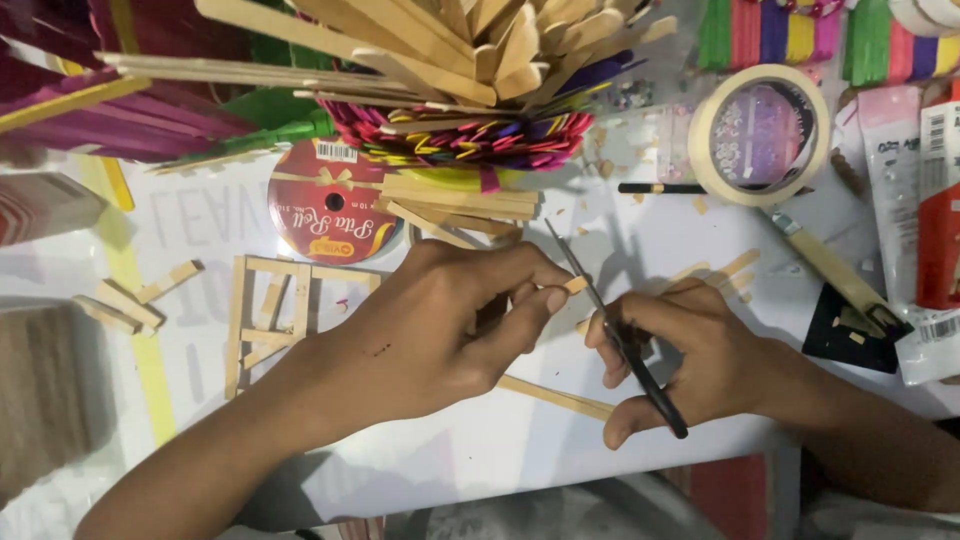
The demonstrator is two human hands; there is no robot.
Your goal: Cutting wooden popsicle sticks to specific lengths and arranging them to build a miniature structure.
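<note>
Stick frame flat on tabletop, left of left hand. Ribbon spool behind frame. Right hand right of left hand, scissors between them. Tape roll behind right hand.

The scissors have black handles and dull grey blades, and the stick piece pinched at their edge is pale natural wood, like the flat stick frame lying on the white surface. The ribbon spool is red with a gold bow pattern, and the tape roll is cream. The bundle of sticks behind is striped pink, purple, yellow and green, topped with plain tan sticks.
</note>
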